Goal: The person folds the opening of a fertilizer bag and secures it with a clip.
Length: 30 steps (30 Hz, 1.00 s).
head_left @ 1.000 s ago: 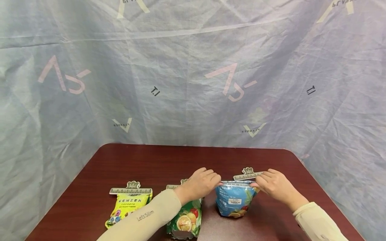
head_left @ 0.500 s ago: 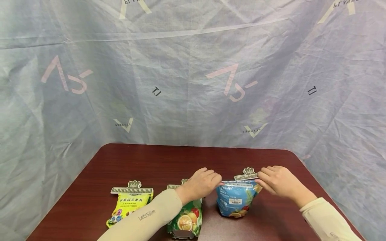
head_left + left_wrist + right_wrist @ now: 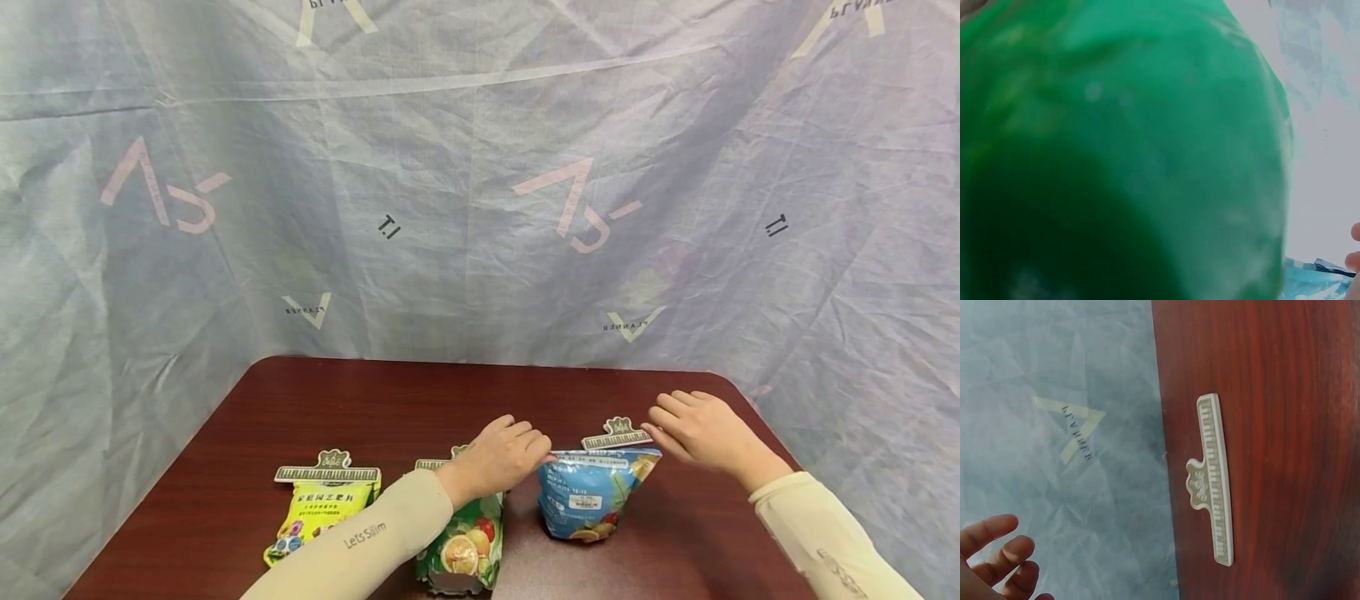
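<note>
A blue bag [image 3: 581,496] with fruit printed on it stands upright on the table, its top edge flat. My left hand [image 3: 495,457] pinches the bag's top left corner between thumb and curled fingers. The right hand [image 3: 696,429] is just off the top right corner, apart from the bag. In the right wrist view, the loosely bent fingers [image 3: 1013,550] hold nothing. Behind the blue bag lies a white piano-keyboard clip [image 3: 1213,481], beyond the right hand's fingertips. A green bag [image 3: 472,546] stands below the left wrist and fills most of the left wrist view.
At the left lies a yellow bag [image 3: 330,504] with a keyboard clip [image 3: 328,473] across its top. Another such clip [image 3: 430,465], at the green bag's top, is partly hidden by the left arm. A grey cloth [image 3: 465,208] hangs behind the dark red table [image 3: 420,396].
My right hand has slid right along the bag's top edge, then let go of its corner and risen slightly. The left hand stays on the top left corner.
</note>
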{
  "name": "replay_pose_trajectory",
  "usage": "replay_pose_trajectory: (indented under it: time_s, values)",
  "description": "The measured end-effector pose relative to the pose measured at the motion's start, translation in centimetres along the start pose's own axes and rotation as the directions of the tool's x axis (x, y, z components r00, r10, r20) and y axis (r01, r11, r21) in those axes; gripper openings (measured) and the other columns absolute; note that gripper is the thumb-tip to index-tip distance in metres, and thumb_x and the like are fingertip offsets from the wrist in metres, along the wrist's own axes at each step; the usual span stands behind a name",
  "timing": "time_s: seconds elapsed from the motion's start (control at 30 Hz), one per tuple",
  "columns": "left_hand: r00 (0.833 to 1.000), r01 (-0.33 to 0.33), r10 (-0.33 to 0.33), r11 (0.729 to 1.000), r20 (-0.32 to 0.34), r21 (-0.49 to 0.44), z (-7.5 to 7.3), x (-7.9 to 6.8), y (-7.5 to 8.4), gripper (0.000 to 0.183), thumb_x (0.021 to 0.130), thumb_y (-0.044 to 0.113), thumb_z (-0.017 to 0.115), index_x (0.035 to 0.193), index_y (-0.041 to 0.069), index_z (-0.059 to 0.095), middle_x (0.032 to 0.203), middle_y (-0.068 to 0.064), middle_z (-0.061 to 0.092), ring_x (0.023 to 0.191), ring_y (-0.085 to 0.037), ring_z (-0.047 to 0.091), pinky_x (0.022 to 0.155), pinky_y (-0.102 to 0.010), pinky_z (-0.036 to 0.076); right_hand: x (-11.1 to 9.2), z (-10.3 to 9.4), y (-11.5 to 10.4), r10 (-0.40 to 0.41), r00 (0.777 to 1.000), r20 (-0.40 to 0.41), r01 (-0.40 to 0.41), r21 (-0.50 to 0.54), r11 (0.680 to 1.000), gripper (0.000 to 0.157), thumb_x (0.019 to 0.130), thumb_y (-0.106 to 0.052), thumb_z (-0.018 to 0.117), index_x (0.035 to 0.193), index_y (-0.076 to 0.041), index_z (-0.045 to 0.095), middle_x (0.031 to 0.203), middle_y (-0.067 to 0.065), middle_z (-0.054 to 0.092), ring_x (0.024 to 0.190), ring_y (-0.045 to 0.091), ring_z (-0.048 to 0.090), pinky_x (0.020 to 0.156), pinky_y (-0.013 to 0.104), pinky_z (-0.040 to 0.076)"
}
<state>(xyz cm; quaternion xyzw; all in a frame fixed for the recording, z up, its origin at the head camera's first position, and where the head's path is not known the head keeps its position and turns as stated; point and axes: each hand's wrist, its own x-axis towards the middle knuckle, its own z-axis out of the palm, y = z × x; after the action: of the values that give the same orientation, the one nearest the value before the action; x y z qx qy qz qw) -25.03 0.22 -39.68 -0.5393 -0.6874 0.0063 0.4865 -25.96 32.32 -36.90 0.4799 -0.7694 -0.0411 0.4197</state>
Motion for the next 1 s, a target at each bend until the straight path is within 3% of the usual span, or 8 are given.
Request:
replay_pose_trajectory:
  time_s: [0.13,0.33,0.5,0.67,0.8,1.0]
  values:
    - [1.000,-0.003,0.003,1.000,0.001,-0.020,-0.1,0.1,0.0,0.034,0.101,0.028,0.033,0.072,0.014,0.045,0.065,0.007,0.047,0.056,-0.004,0.032,0.050,-0.021,0.027,-0.4,0.7,0.4,0.015,1.000,0.026,-0.015,-0.012,1.000,0.034,0.095,-0.036,0.038,0.074,-0.015,0.054,0.070,-0.003,0.045,0.060,0.019,0.046,0.049,0.035,0.036]
    - [1.000,-0.002,0.002,0.999,0.000,-0.035,-0.3,0.1,0.0,0.031,0.099,0.029,0.040,0.073,0.014,0.046,0.064,0.008,0.047,0.057,-0.004,0.034,0.050,-0.021,0.026,-1.3,2.3,0.9,0.046,0.992,0.115,-0.043,-0.025,0.999,0.039,0.097,-0.041,0.033,0.080,-0.013,0.056,0.076,-0.001,0.048,0.065,0.021,0.048,0.057,0.038,0.038]
    - [1.000,0.007,-0.007,0.998,0.003,-0.056,-0.4,0.1,0.1,0.029,0.098,0.029,0.042,0.073,0.014,0.046,0.065,0.008,0.048,0.057,-0.004,0.035,0.050,-0.021,0.027,-2.0,3.9,1.3,0.070,0.976,0.207,-0.066,-0.024,0.998,0.029,0.092,-0.039,0.045,0.089,-0.013,0.057,0.085,0.002,0.051,0.071,0.021,0.050,0.061,0.039,0.040]
    - [1.000,0.011,-0.010,0.998,0.003,-0.063,-0.5,0.2,0.2,0.028,0.097,0.029,0.044,0.073,0.015,0.047,0.065,0.008,0.048,0.057,-0.004,0.036,0.050,-0.021,0.028,-2.7,5.5,1.5,0.103,0.962,0.251,-0.100,-0.026,0.995,0.032,0.091,-0.042,0.048,0.095,-0.011,0.057,0.090,0.004,0.051,0.075,0.022,0.050,0.060,0.039,0.040]
    - [1.000,0.012,-0.012,0.998,0.010,-0.067,-0.6,0.2,0.1,0.027,0.096,0.029,0.046,0.073,0.015,0.047,0.064,0.008,0.047,0.057,-0.003,0.036,0.050,-0.020,0.028,-3.2,6.7,1.4,0.158,0.936,0.313,-0.154,-0.039,0.987,0.033,0.084,-0.039,0.060,0.101,-0.011,0.058,0.095,0.005,0.052,0.079,0.024,0.052,0.060,0.040,0.040]
    - [0.999,0.027,-0.024,0.997,0.048,-0.071,1.1,-0.8,0.5,0.026,0.096,0.031,0.046,0.076,0.015,0.047,0.066,0.008,0.047,0.058,-0.005,0.040,0.052,-0.022,0.025,-4.4,8.5,1.4,0.229,0.876,0.424,-0.233,-0.045,0.972,0.038,0.081,-0.036,0.067,0.109,-0.012,0.057,0.102,0.006,0.051,0.087,0.024,0.051,0.065,0.042,0.042]
